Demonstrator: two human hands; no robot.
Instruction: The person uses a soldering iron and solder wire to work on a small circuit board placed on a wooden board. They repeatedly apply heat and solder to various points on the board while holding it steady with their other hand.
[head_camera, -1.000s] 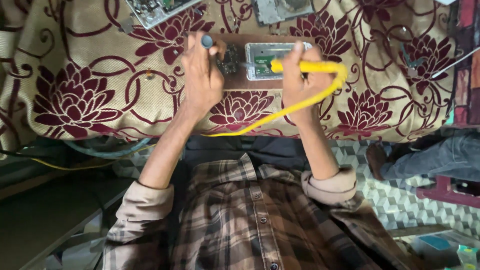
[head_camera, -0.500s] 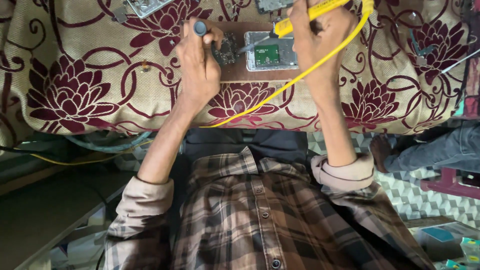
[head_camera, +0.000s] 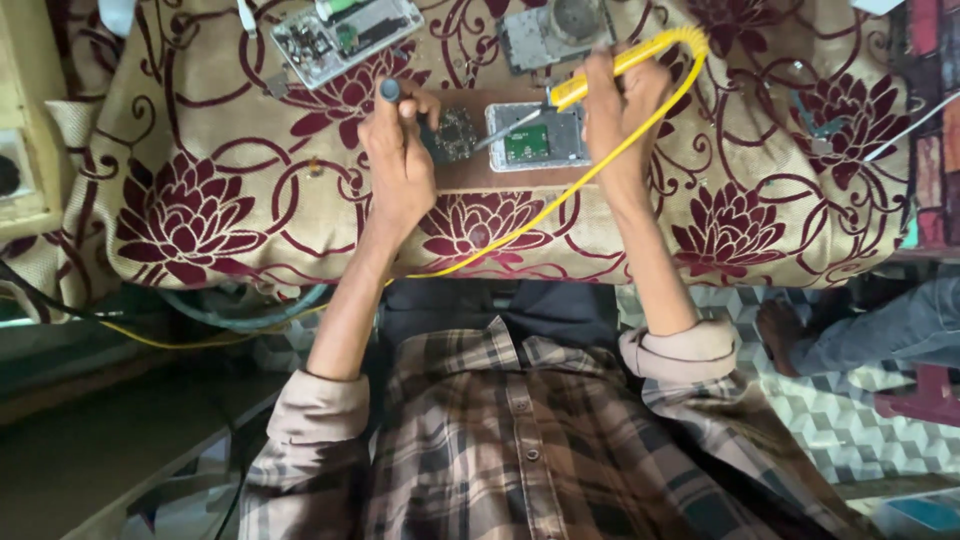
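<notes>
Left hand: the left hand (head_camera: 398, 160) is closed round a slim dark-handled tool (head_camera: 391, 92), its working end hidden at the small dark circuit board (head_camera: 456, 133).
Right hand: the right hand (head_camera: 622, 110) is clamped on a yellow-handled soldering iron (head_camera: 575, 88), whose metal tip slants down toward the gap between the dark board and an opened device (head_camera: 537, 138) with a green board showing inside.
Cord: the iron's yellow cord (head_camera: 520, 224) loops over the right hand and runs across the desk's floral cloth (head_camera: 200, 200) to the front edge.
Work spot: both pieces lie on a bare brown patch in the middle of the desk, just beside each other.
Other items: two more opened devices, one (head_camera: 345, 35) at upper left and one (head_camera: 550, 30) behind the iron.
Nearby: another person's foot (head_camera: 780, 335) on the tiled floor at right.
Risk: I judge the hot tip could touch the left fingers (head_camera: 425, 105), since they sit near it; the trailing cord could snag and jerk the iron; a slip could scorch the cloth.
</notes>
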